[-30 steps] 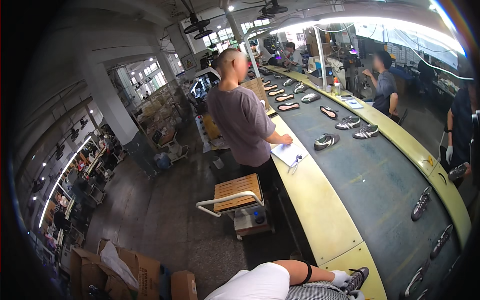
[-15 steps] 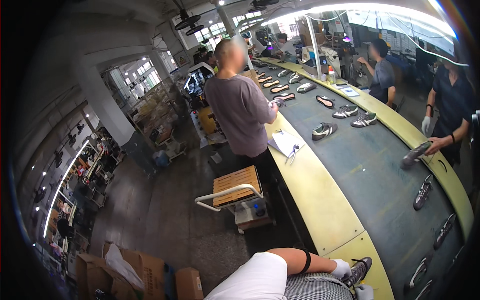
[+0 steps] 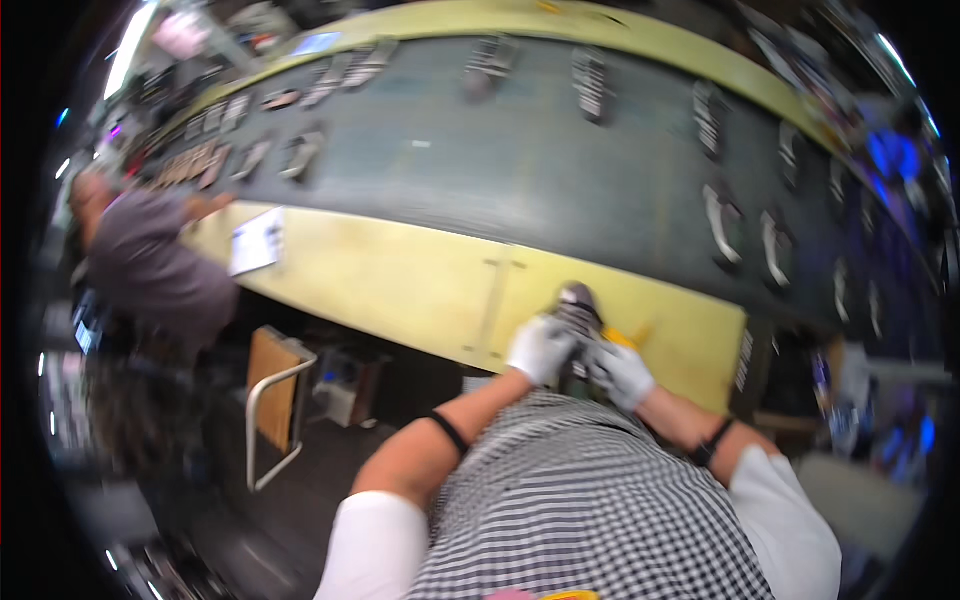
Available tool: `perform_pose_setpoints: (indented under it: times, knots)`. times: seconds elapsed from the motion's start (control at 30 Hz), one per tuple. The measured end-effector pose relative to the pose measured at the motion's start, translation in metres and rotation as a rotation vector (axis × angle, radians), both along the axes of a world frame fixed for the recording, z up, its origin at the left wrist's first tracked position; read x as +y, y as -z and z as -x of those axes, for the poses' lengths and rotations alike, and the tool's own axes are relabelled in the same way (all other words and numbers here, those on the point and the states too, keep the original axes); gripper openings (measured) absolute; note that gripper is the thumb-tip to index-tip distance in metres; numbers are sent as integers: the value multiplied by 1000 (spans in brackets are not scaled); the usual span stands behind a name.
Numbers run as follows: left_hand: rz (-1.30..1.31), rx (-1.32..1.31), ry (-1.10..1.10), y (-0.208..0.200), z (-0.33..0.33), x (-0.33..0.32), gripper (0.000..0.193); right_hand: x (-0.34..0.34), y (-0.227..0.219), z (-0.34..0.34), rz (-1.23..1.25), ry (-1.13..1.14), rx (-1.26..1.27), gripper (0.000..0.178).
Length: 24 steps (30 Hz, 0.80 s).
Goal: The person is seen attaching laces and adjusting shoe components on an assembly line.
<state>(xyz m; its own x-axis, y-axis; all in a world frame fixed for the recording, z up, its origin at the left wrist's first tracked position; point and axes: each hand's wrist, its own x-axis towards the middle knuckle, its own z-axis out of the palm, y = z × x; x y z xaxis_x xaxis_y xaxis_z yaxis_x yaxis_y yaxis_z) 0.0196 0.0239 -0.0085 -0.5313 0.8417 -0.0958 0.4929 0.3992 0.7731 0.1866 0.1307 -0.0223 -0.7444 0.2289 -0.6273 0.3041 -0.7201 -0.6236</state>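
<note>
A dark sneaker (image 3: 577, 301) lies on the pale yellow bench edge just in front of me, its toe pointing away. My left hand (image 3: 541, 350), in a white glove, is closed on its left side near the laces. From the other side my right hand (image 3: 622, 374), also gloved, has its fingers bent in at the lacing. Motion blur hides the fingertips and the laces themselves. Beside my right hand a yellow object (image 3: 627, 337) rests on the bench; its kind is too smeared to make out.
A grey conveyor belt (image 3: 430, 185) runs beyond the bench, carrying several sneakers (image 3: 590, 85). To the left, a person (image 3: 150, 240) stands near a white sheet (image 3: 257, 241) on the ledge. A cart with a white handle (image 3: 283, 376) stands below the bench at left.
My view has swung right and down onto the bench. Both hands and the sneaker now appear in the middle. The co-worker and cart have shifted left in the picture.
</note>
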Motion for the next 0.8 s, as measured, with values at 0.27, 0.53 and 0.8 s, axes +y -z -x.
perform_pose_setpoints:
  times: [0.27,0.53,0.8]
  knots:
    - [268,-364,170,-7,-28,24,29,3,21,-14,-1235,-177,4,28]
    - [673,-878,280,-8,-6,40,21,6,-8,-25,-1201,-82,263,13]
    - [548,609,787,-16,12,28,30,48,-22,-46,-1278,-586,-97,14]
